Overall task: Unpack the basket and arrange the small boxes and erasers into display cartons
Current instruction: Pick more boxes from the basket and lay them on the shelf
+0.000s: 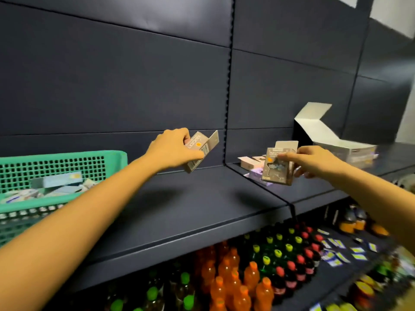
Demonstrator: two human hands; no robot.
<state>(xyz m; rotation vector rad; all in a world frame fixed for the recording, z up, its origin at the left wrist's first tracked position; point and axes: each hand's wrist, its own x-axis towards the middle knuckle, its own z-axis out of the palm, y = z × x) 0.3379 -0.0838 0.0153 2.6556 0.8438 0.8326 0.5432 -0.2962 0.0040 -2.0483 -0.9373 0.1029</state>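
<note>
My left hand [174, 148] grips a small tan box [202, 151] with its end flap open, held above the dark shelf [179, 209]. My right hand [314, 162] holds a second tan box [277, 167], also with its flap up, over the shelf's right section. A green plastic basket [67, 162] stands on the shelf at the left with several small pale boxes [60, 182] inside. A white display carton [336, 140] with its lid raised sits at the back right. Small pink and lilac boxes [250, 163] lie on the shelf behind my right hand's box.
Dark back panels rise behind the shelf, with a slotted upright [229, 108] dividing two sections. Below the shelf stand rows of orange, green-capped and red-capped bottles [258, 272] and small blue-yellow packets [341, 252].
</note>
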